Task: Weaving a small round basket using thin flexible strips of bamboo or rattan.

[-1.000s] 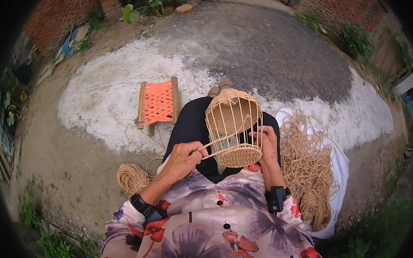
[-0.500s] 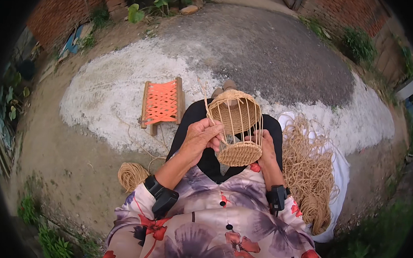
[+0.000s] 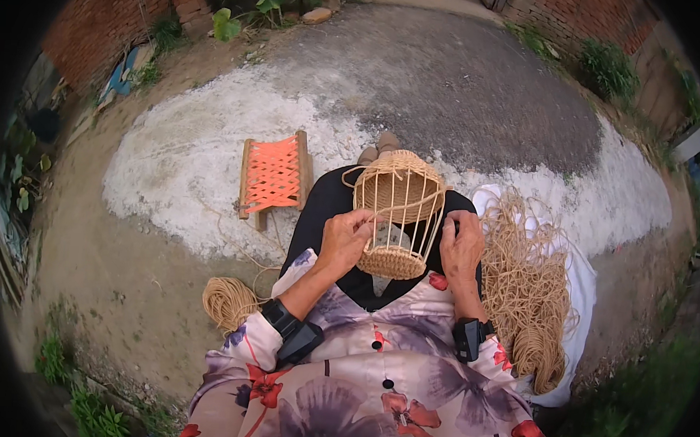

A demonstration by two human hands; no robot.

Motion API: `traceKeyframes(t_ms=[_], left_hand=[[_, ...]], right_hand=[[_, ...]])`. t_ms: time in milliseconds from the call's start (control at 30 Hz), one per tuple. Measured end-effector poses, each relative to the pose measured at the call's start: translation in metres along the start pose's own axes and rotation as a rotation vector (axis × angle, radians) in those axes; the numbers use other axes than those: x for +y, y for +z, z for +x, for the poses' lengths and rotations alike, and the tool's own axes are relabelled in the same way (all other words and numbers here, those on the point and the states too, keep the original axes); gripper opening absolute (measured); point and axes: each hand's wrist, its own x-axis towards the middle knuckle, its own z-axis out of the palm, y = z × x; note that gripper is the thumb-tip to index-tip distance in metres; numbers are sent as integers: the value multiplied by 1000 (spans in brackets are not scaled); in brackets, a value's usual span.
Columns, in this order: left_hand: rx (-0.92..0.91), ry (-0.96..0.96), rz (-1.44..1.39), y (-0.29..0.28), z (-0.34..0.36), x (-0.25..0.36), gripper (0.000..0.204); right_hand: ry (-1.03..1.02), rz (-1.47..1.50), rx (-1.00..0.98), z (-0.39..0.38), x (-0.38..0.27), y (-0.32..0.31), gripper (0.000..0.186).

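Observation:
A woven basket (image 3: 391,264) of tan cord lies tilted between my knees. Its base and far band are closely woven, with bare upright cords spanning the gap between them. My left hand (image 3: 344,240) pinches the basket's left side at an upright. Across the upper uprights runs a loose strand (image 3: 402,207), and another bit loops out at the upper left. Beside the basket's right side, my right hand (image 3: 461,244) is closed with fingers curled downward; whatever its fingertips hold is hidden.
At my left stands a wooden stool (image 3: 273,179) with an orange woven seat, and nearer a coil of cord (image 3: 228,303). A large tangled heap of cord (image 3: 525,267) lies on white cloth (image 3: 581,310) at my right. Brick walls (image 3: 99,23) rise at the far edge.
My right hand has come out from behind the basket to its right side. The strand that stood up at the left now crosses the uprights. The basket has turned slightly.

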Motion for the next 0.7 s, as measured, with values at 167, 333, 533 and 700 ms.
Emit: traceKeyframes(t_ms=[167, 333, 533, 700], left_hand=[[-3, 148, 179, 3, 3, 29, 20], [57, 451, 347, 12, 5, 35, 21], [-183, 341, 408, -6, -8, 50, 27], [-267, 213, 219, -14, -18, 48, 30]], right_hand=[[131, 391, -132, 10, -37, -25, 17], [118, 218, -251, 9, -51, -10, 40], [237, 181, -403, 13, -46, 5, 51], [238, 193, -382, 10, -44, 6, 52]])
